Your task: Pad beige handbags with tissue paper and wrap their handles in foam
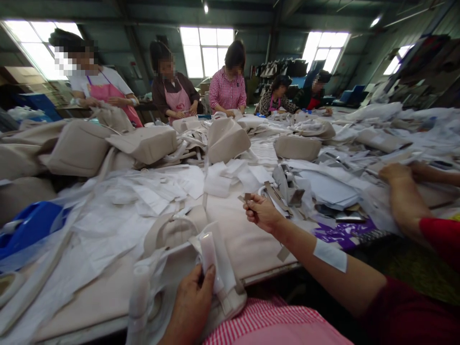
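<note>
My left hand [192, 299] is closed round the plastic-wrapped white strap [212, 258] of a beige bag [172, 230] lying at the table's near edge. My right hand [262, 211] is raised over the beige table cover, further out. Its fingers pinch a small brown strip [247, 197]. A white patch [330, 255] sticks to my right forearm. White wrapping paper [118, 215] lies all around the bag.
Beige bags [143, 141] and paper scraps pile across the long table. A co-worker's arm in a red sleeve [402, 191] reaches in from the right. Several people work at the far side. A blue item [32, 223] lies at the left.
</note>
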### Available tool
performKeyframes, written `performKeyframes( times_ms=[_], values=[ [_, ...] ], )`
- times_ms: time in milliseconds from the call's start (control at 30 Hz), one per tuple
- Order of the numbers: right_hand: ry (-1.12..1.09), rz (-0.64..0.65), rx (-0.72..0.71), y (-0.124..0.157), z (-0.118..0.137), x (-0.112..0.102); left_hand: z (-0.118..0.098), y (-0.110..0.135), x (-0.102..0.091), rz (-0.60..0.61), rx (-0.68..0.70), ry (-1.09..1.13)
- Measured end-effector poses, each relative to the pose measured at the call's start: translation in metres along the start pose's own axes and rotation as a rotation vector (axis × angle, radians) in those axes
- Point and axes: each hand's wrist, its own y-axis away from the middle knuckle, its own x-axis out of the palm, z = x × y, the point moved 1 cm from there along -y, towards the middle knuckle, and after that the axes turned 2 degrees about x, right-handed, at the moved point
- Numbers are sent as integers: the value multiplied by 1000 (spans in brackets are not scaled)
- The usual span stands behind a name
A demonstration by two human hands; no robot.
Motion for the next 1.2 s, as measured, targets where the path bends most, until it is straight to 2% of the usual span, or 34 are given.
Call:
performKeyframes(
  times_ms=[133, 200, 267, 367, 433, 567, 667, 800, 867, 933, 967, 1033, 1100, 1133, 1200],
  values=[
    [118, 17, 5, 9, -5, 0, -2, 1, -1, -18, -5, 22],
    [270, 66, 30, 17, -3, -9, -2, 1, -2, -16, -18, 27],
    [548, 134, 18, 28, 3, -23, -2, 1, -2, -10, -33, 23],
    [985, 190, -84, 47, 19, -53, -3, 0, -2, 7, -55, 6],
    [1171, 250, -123, 58, 29, -75, -3, -2, -2, 20, -79, -21],
    [1454, 480, -26, 80, 29, -102, -2, -8, 0, 33, -113, -100],
    [1664, 463, -15, 91, 16, -107, 0, -11, 0, 22, -105, -136],
    [1756, 425, 12, 100, 6, -106, 3, -12, 0, 22, -98, -147],
    [1715, 474, 125, 102, 10, -105, 4, -12, 0, 23, -98, -140],
    [1595, 578, 248, 101, 19, -101, 3, -11, 1, 14, -86, -124],
    [1547, 593, 261, 98, 25, -99, 3, -11, 1, 7, -78, -111],
    [1558, 480, 184, 84, 33, -91, 2, -11, 1, -7, -66, -80],
    [1669, 243, 63, 65, 33, -81, 2, -10, 0, -19, -54, -51],
    [1724, 129, 23, 54, 31, -75, 2, -9, 0, -21, -45, -39],
    [1777, 8, 5, 33, 20, -64, 2, -8, -1, -13, -30, -14]
  ],
)
